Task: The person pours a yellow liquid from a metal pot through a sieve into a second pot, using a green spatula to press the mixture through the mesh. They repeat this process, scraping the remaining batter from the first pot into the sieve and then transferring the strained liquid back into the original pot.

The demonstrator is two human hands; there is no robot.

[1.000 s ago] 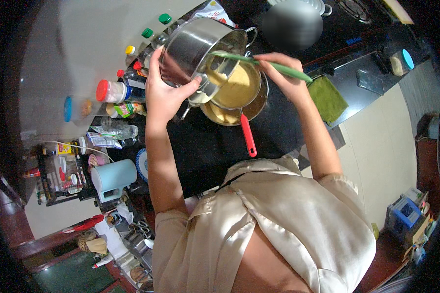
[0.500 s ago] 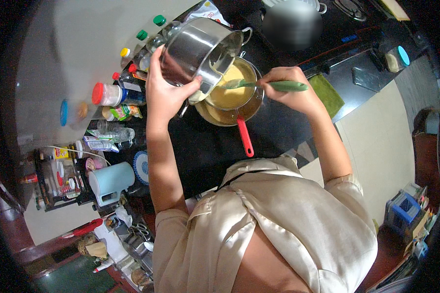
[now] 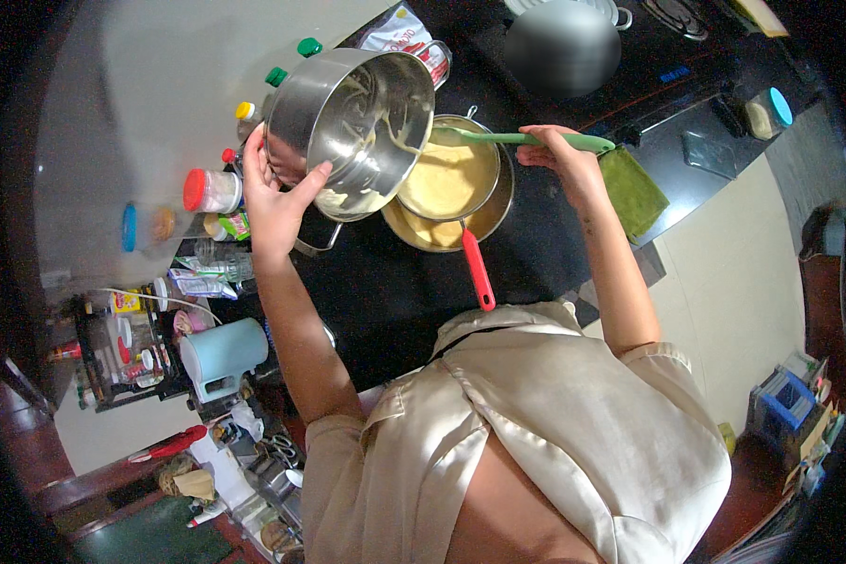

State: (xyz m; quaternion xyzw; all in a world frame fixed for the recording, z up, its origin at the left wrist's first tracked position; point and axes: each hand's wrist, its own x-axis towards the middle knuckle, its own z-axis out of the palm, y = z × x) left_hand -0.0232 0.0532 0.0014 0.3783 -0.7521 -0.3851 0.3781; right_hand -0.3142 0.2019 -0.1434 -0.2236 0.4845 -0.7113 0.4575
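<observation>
My left hand point(image 3: 280, 202) grips a steel pot point(image 3: 348, 132) by its wall, thumb over the rim. The pot is tilted, its mouth toward the right, with pale streaks of batter inside. In my right hand point(image 3: 569, 167) is a green spatula point(image 3: 503, 138), whose head reaches the pot's rim. Below them, a strainer with a red handle point(image 3: 477, 271) rests over a metal bowl point(image 3: 506, 202). Thick yellow batter point(image 3: 449, 183) fills much of the strainer, and more yellow shows in the bowl beneath.
A green cloth point(image 3: 633, 193) and a jar with a blue lid point(image 3: 768, 113) lie to the right. A large pot point(image 3: 562, 47) stands at the far side. Bottles and a red-lidded jar point(image 3: 211, 190) line the left wall, with a light blue pitcher point(image 3: 224, 357) nearer.
The steel pot has swung left and turned so its inside shows more. The spatula has shifted from over the strainer's middle to its far edge by the pot rim.
</observation>
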